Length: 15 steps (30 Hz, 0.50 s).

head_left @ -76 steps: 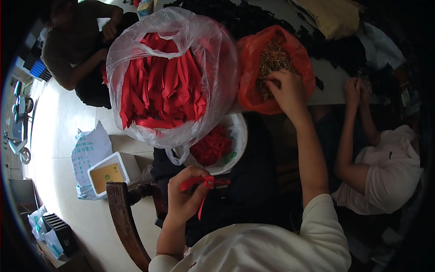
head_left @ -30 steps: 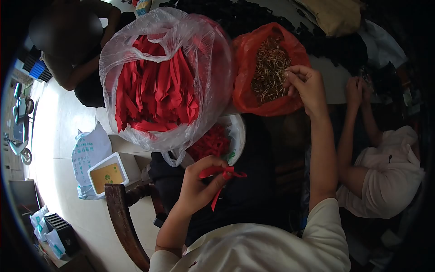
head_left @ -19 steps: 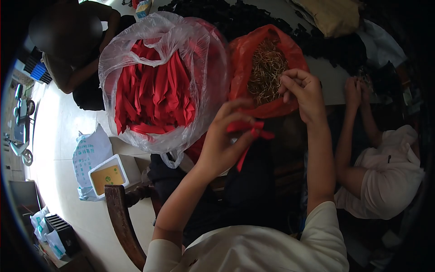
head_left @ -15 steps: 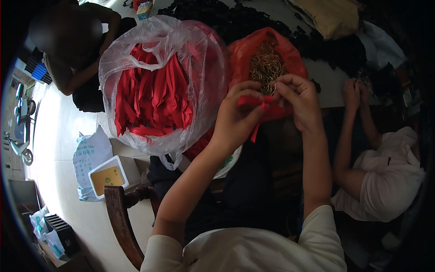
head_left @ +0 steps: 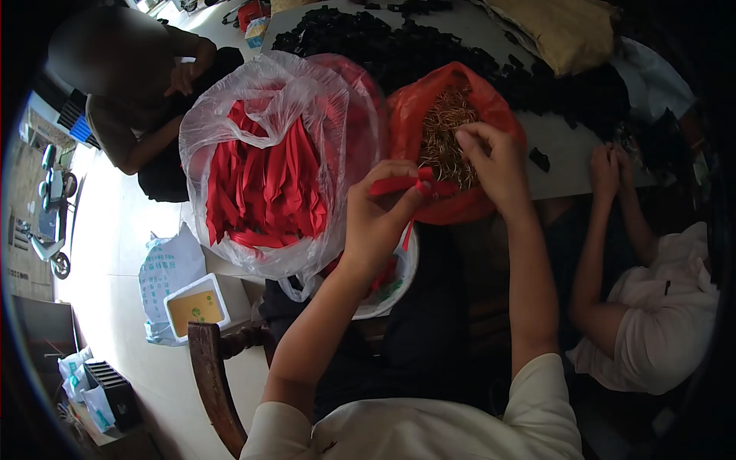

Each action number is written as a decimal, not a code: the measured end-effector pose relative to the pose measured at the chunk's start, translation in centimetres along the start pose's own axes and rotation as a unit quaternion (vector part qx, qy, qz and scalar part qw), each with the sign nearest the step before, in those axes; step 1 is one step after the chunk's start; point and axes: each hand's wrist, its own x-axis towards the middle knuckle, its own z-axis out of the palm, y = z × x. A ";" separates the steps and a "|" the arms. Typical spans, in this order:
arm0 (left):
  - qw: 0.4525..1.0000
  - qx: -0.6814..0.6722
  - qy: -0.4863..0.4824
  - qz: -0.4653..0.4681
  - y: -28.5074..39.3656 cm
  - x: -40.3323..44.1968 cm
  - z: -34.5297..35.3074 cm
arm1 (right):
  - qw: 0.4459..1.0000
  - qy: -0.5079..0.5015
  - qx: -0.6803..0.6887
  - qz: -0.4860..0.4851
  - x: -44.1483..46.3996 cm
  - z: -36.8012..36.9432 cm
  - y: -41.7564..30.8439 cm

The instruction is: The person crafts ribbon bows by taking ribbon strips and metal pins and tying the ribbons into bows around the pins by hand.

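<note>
Hands part over the orange bag; bow stays in left grip

Half a second ago both hands met at the bow. Now the right hand (head_left: 468,139) is clear of it and back over the gold wires (head_left: 445,119) in the orange bag (head_left: 408,123). My reading: the wires are the concern at this moment, the bow only being kept steady.

Left hand (head_left: 379,211): pinched narrow, thumb against fingers, on the red bow (head_left: 435,186). Bow sits before the orange bag's near left edge, one ribbon end hanging down; whether it touches the bag, cannot tell.

Right hand: fingers drawn close to thumb at the bag's mouth. Wire in the pinch or not, cannot tell.

Counts. Bow in hand: one. Orange bag: one, wires past counting. Clear bag (head_left: 249,261): one, left of the orange bag, its red ribbons (head_left: 264,184) too many to count. White tub (head_left: 414,268): one, below and left of the orange bag, red pieces inside, mostly hidden. Black pieces (head_left: 368,42): a heap behind the orange bag, uncountable; one loose piece (head_left: 539,159) to its right. Other people: two, one far left of the orange bag, one right.
</note>
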 end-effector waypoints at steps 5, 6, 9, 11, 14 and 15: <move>1.000 0.001 0.011 0.014 0.3 -2.1 -1.1 | 0.965 -0.101 0.236 -0.062 -3.3 2.1 -1.5; 1.000 0.005 0.013 0.013 0.3 -2.6 -1.2 | 0.957 -0.110 0.241 -0.120 -4.1 3.0 -1.3; 0.980 -0.193 0.052 -0.024 -0.7 -4.5 -1.5 | 0.786 -0.109 0.595 0.128 -7.0 3.5 -3.6; 0.943 -0.315 0.082 -0.065 -0.2 -5.4 -1.5 | 0.736 -0.150 0.645 0.143 -8.2 4.6 -2.9; 0.880 -0.446 0.124 -0.104 0.6 -6.5 -2.5 | 0.908 -0.134 0.392 0.068 -10.1 6.0 -3.2; 0.902 -0.398 0.119 -0.121 0.9 -6.8 -3.1 | 0.929 -0.139 0.343 0.009 -10.4 5.6 -3.7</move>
